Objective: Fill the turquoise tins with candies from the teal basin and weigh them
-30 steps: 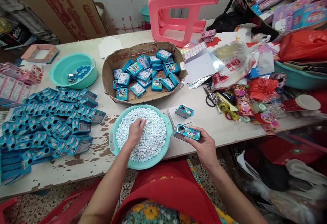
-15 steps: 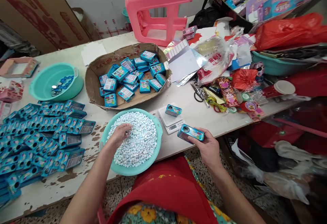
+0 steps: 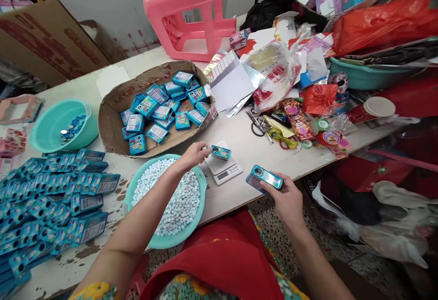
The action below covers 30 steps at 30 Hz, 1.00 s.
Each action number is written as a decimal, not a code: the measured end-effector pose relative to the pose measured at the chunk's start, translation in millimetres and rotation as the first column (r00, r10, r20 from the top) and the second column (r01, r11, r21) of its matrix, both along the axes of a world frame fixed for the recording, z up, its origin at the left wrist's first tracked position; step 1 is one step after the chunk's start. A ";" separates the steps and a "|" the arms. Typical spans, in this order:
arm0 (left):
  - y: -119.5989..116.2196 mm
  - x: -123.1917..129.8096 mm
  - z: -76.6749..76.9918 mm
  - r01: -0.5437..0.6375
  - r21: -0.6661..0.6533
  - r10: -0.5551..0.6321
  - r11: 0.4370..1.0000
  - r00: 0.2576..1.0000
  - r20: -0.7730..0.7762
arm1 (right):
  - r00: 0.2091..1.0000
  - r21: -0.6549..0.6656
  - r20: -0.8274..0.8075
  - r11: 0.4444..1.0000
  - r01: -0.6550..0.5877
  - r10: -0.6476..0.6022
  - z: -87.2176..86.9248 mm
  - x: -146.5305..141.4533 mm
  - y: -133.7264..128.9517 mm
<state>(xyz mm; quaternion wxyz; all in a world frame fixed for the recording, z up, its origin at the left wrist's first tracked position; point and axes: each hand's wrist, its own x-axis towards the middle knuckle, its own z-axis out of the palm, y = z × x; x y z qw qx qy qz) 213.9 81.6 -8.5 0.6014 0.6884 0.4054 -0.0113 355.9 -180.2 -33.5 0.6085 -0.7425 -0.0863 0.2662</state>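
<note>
My left hand (image 3: 195, 155) is over the right rim of a turquoise basin (image 3: 202, 189) full of small pale candies (image 3: 183, 204). Its fingers are pinched together beside a small blue box (image 3: 221, 152) with a round dark hole at one end. Whatever the fingers hold is too small to make out. That box rests on a white digital scale (image 3: 224, 172). Off to the right of the scale, my right hand (image 3: 285, 195) grips another blue box (image 3: 263, 179), held tilted above the table edge with its round hole facing up.
A cut-down cardboard box (image 3: 109, 122) holds several blue boxes. Rows of blue boxes (image 3: 58, 190) fill the left, below a turquoise bowl (image 3: 84, 133) with blue pieces. A pink stool (image 3: 191, 17) lies behind. Scissors (image 3: 256, 126), bags and wrappers clutter the right.
My left hand has moved from the candies in the basin rightward to the box on the scale. My right hand still holds its box, and the whole view has shifted somewhat.
</note>
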 end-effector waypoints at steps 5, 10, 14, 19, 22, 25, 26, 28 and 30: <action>5.6 34.7 -8.6 0.397 0.430 -0.252 0.811 0.900 -0.356 | 0.999 -0.020 -0.025 0.999 0.037 -0.037 -7.4 15.6 -4.0; 3.4 41.3 -15.0 0.485 0.464 -0.271 0.741 0.849 -0.454 | 0.998 -0.012 -0.020 0.998 0.059 -0.060 -12.6 25.3 -7.7; 4.8 43.0 -18.1 0.460 0.454 -0.276 0.763 0.867 -0.415 | 0.996 -0.003 -0.040 0.997 0.078 -0.078 -14.8 26.0 -8.8; 7.5 39.0 -14.4 0.198 0.257 -0.164 0.946 0.975 -0.148 | 0.996 -0.003 -0.038 0.997 0.075 -0.075 -14.1 21.9 -6.2; 7.9 16.0 -4.6 -0.055 -0.072 0.058 0.996 0.997 0.044 | 0.996 -0.003 -0.022 0.996 0.085 -0.085 -13.0 19.0 -3.8; 5.0 -31.6 4.5 -0.209 -0.178 0.225 0.962 0.972 0.072 | 0.997 -0.001 -0.013 0.997 0.078 -0.078 -12.7 15.6 -1.9; 2.8 -51.6 5.8 -0.242 -0.150 0.252 0.959 0.966 0.056 | 0.997 -0.003 -0.012 0.997 0.072 -0.072 -12.9 14.2 -1.3; -3.8 -93.3 4.8 -0.288 -0.021 0.288 0.957 0.957 -0.015 | 0.998 -0.007 -0.009 0.998 0.061 -0.061 -14.1 10.7 0.1; -12.6 -131.1 0.1 -0.289 0.133 0.304 0.948 0.946 -0.116 | 0.998 -0.007 -0.006 0.998 0.055 -0.055 -15.7 5.9 2.1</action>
